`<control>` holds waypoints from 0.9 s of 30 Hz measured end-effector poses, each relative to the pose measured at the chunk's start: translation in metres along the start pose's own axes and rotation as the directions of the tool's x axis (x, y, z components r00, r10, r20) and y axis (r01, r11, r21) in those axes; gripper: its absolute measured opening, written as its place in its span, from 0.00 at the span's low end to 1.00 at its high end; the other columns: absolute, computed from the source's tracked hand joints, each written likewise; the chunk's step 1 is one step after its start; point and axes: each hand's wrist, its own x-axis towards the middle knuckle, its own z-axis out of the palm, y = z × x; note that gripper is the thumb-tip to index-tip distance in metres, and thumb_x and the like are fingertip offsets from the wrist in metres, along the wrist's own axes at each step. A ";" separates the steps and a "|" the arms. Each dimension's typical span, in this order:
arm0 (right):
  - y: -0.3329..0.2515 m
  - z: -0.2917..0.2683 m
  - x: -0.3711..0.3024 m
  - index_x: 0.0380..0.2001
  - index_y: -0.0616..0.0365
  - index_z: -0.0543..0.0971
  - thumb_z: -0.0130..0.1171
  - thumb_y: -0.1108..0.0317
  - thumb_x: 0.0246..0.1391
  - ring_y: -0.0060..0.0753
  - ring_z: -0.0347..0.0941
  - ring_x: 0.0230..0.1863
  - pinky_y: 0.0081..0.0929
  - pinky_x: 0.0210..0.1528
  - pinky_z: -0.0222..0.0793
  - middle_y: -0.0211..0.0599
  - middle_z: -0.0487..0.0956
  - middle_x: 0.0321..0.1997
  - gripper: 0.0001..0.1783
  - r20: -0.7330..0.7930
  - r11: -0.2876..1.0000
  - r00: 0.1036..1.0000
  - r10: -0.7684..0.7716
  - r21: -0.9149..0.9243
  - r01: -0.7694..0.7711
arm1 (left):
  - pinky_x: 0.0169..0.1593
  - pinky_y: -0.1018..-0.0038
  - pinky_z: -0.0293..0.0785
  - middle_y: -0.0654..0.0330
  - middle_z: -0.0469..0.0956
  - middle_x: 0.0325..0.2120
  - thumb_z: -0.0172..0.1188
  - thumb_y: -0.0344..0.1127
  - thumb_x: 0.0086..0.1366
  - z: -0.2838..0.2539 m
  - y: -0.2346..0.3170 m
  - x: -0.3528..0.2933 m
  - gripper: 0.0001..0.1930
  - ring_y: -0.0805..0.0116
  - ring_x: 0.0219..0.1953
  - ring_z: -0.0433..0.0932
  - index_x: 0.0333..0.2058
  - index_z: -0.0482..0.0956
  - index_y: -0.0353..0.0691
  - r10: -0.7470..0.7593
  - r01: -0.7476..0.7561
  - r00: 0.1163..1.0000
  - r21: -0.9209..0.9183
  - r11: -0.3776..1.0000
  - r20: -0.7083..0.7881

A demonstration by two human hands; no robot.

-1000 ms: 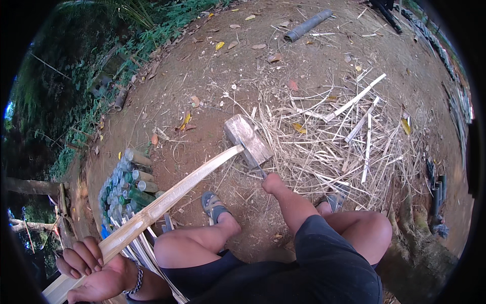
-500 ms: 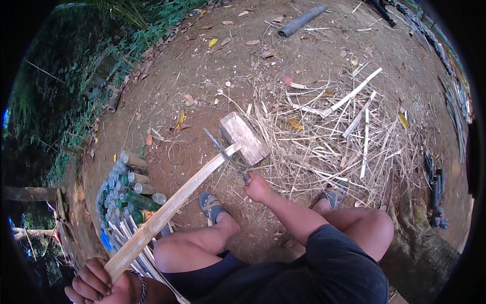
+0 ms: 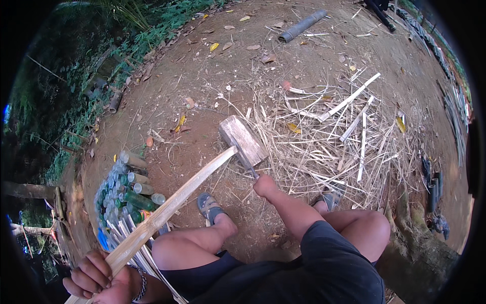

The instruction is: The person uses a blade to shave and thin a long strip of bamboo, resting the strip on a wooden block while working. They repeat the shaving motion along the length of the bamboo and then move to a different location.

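Note:
My left hand point(image 3: 98, 278) is closed round the near end of a long pale strip of split bamboo or wood point(image 3: 169, 207). The strip slants away from me, and its far end meets a wooden block point(image 3: 250, 142) on the ground. In my right hand point(image 3: 266, 187) is the handle of a knife point(image 3: 244, 157). Its dark blade lies over the block, right at the strip's far tip; whether it touches the wood I cannot tell.
Many glass bottles point(image 3: 135, 190) lie piled at the left, near a bundle of thin strips point(image 3: 144, 261) beside my left leg. Shavings and cut strips point(image 3: 319, 137) cover the ground at right. A grey tube point(image 3: 302, 26) lies far off. Tree roots point(image 3: 410, 228) rise near my right knee.
The knife has shifted from across the strip to its far tip, over the block. My right hand moved slightly right and nearer me. My left hand keeps its hold.

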 end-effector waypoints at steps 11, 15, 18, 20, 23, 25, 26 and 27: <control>0.045 0.007 0.046 0.39 0.62 0.74 0.55 0.65 0.50 0.59 0.76 0.41 0.48 0.44 0.72 0.58 0.79 0.37 0.15 0.056 0.993 0.993 0.104 -0.059 -0.101 | 0.20 0.83 0.49 0.73 0.57 0.12 0.69 0.56 0.51 0.017 -0.005 -0.003 0.27 0.82 0.12 0.55 0.23 0.58 0.50 0.031 -0.031 0.999 0.031 0.999 -0.013; 0.004 0.025 0.012 0.40 0.63 0.76 0.54 0.64 0.51 0.59 0.76 0.41 0.46 0.44 0.72 0.60 0.78 0.38 0.16 -0.007 0.993 0.993 -0.119 0.016 0.119 | 0.20 0.84 0.50 0.73 0.56 0.11 0.68 0.56 0.52 0.006 0.004 -0.004 0.27 0.83 0.12 0.54 0.23 0.57 0.50 0.039 -0.040 0.999 0.061 0.997 0.018; 0.062 0.016 0.041 0.40 0.63 0.79 0.53 0.64 0.51 0.56 0.77 0.42 0.43 0.45 0.73 0.58 0.79 0.39 0.17 0.028 0.997 0.999 0.035 -0.076 -0.033 | 0.16 0.84 0.49 0.73 0.55 0.10 0.60 0.59 0.59 0.007 -0.011 -0.003 0.25 0.83 0.10 0.54 0.24 0.57 0.50 0.005 0.001 0.996 -0.071 0.997 0.087; 0.084 0.015 0.060 0.34 0.63 0.78 0.56 0.61 0.48 0.49 0.79 0.32 0.40 0.34 0.73 0.51 0.80 0.29 0.16 -0.048 0.993 0.997 -0.059 -0.101 0.054 | 0.15 0.84 0.47 0.73 0.55 0.10 0.55 0.63 0.62 0.021 -0.011 0.002 0.25 0.83 0.09 0.53 0.26 0.57 0.50 0.098 -0.094 0.991 -0.048 0.994 0.096; 0.065 0.021 0.039 0.29 0.64 0.75 0.56 0.62 0.50 0.38 0.74 0.23 0.36 0.26 0.69 0.43 0.76 0.22 0.14 0.068 0.983 0.995 0.070 0.165 -0.080 | 0.15 0.83 0.47 0.72 0.54 0.11 0.52 0.64 0.63 0.016 0.001 -0.005 0.26 0.82 0.09 0.51 0.27 0.56 0.49 0.108 -0.109 0.994 0.041 0.993 0.031; 0.073 0.017 0.028 0.27 0.63 0.73 0.56 0.63 0.52 0.33 0.70 0.21 0.35 0.24 0.67 0.39 0.74 0.20 0.13 0.071 0.893 0.993 0.094 0.434 -0.115 | 0.16 0.83 0.49 0.72 0.53 0.13 0.51 0.65 0.63 0.011 0.001 -0.009 0.27 0.82 0.11 0.51 0.27 0.55 0.48 0.123 -0.121 0.992 0.083 0.989 -0.022; 0.081 0.014 0.025 0.26 0.63 0.73 0.55 0.64 0.52 0.32 0.70 0.20 0.34 0.23 0.66 0.38 0.73 0.20 0.11 0.030 0.897 0.992 0.122 0.425 -0.123 | 0.17 0.83 0.50 0.71 0.54 0.15 0.46 0.68 0.63 0.009 0.000 -0.011 0.28 0.81 0.12 0.52 0.28 0.56 0.48 0.097 -0.095 0.995 0.068 0.993 -0.029; 0.090 0.020 0.028 0.26 0.62 0.73 0.54 0.65 0.53 0.31 0.69 0.20 0.34 0.22 0.65 0.36 0.72 0.19 0.10 0.005 0.898 0.990 0.139 0.422 -0.128 | 0.17 0.83 0.50 0.70 0.54 0.15 0.46 0.68 0.63 0.009 0.005 -0.010 0.28 0.81 0.12 0.52 0.29 0.56 0.48 0.109 -0.106 0.994 0.066 0.992 -0.032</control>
